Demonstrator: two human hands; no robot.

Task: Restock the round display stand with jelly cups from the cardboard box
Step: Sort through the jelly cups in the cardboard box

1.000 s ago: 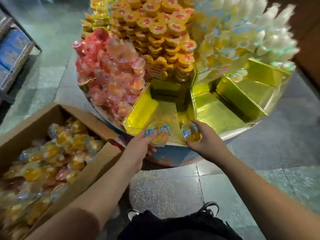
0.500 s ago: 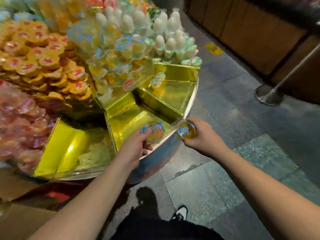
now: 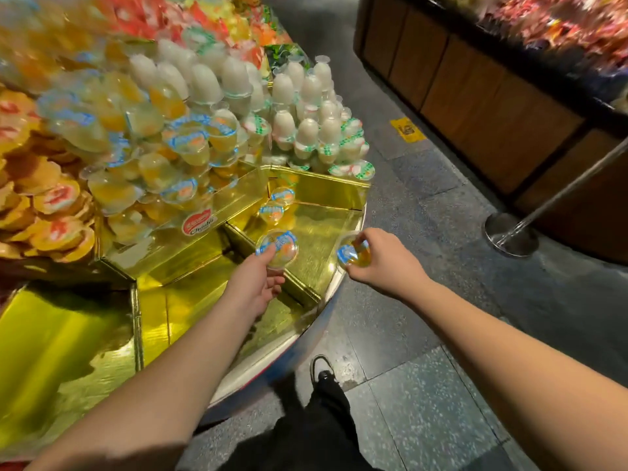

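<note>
The round display stand (image 3: 278,348) fills the left, its gold compartments piled high with jelly cups. My left hand (image 3: 255,287) holds a jelly cup (image 3: 278,248) with a blue and orange lid over a low gold compartment (image 3: 316,239). My right hand (image 3: 384,258) grips another jelly cup (image 3: 353,254), tilted, just above the stand's rim. Two more jelly cups (image 3: 277,203) lie at the back of that compartment. The cardboard box is out of view.
White jelly cups (image 3: 306,127) and yellow ones (image 3: 153,141) are stacked above the low compartments. A wooden-fronted candy counter (image 3: 492,96) stands at the right, with a metal stanchion base (image 3: 509,234) on the stone floor. My shoe (image 3: 321,368) is beside the stand.
My view has swung right along the stand; the cardboard box has left the frame. Both hands, each still holding a cup, have moved to a compartment further right.
</note>
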